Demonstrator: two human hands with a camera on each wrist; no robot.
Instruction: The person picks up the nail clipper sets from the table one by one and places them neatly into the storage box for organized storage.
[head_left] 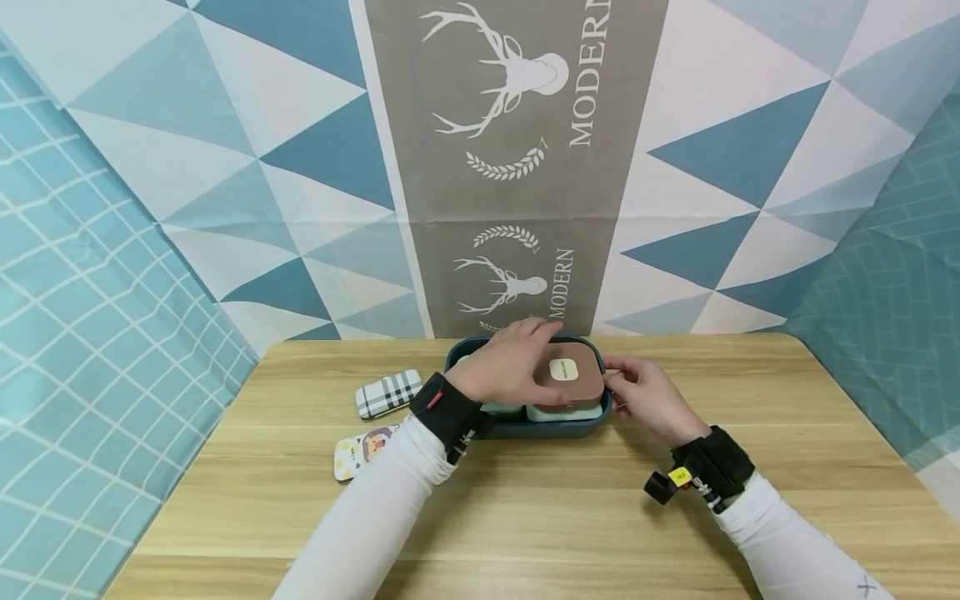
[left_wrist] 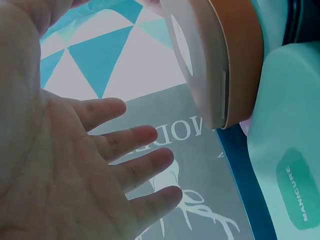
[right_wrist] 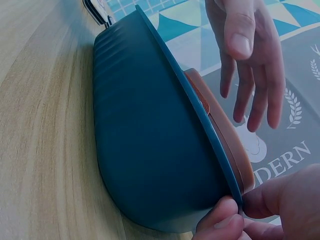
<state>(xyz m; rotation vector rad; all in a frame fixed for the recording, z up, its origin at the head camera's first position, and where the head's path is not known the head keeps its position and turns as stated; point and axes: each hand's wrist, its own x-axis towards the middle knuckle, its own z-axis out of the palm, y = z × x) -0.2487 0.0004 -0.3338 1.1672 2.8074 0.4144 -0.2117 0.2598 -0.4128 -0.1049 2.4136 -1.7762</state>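
A dark blue plastic basket point(head_left: 543, 430) stands near the middle of the tabletop's point(head_left: 570, 517) back edge, its long axis running left to right, roughly parallel to that edge. In it, toward its right end, sits a brown case point(head_left: 590, 371) with a cream label on its lid, rising above the basket's rim. A pale mint case point(head_left: 576, 413) shows under its front side, and a mint manicure case point(left_wrist: 287, 115), lettered "MANICURE", lies to its left.

The right hand point(head_left: 654, 402) is at the basket's right end, thumb and finger pinching the rim near the front right corner. The left hand point(head_left: 506, 367) holds nothing: its fingers are extended and spread apart, and it hovers over the middle of the basket, palm toward the brown case. The right wrist view shows a gap between that hand and the lid.

The key relation is that the brown case lies just right of the left hand and below it, between the two hands; the right hand, though near, is outside the basket wall.

Toward the tabletop's left edge lie a black-and-white plaid case point(head_left: 388, 393) and, nearer the front edge, a cartoon-print case point(head_left: 351, 458), partly hidden by the left forearm.
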